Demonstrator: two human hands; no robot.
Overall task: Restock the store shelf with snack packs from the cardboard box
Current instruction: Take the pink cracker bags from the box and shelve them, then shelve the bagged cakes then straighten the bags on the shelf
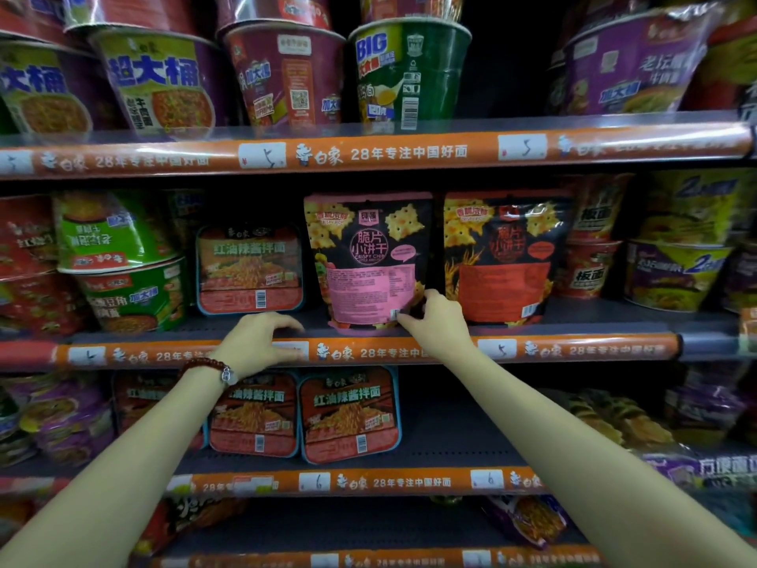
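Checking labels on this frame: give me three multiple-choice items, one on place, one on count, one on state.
1. Where does the pink snack pack stand?
A. top shelf
B. middle shelf
C. floor

2. How many cracker packs stand side by side there?
A. two
B. four
C. five

3. What is the right hand doing?
A. hanging free
B. touching the pink pack's lower corner
C. holding a noodle cup

Answers:
1 B, it stands on the middle shelf.
2 A, the pink one and the orange pack.
3 B, the fingers meet the pack's corner; the left hand rests at the shelf edge.
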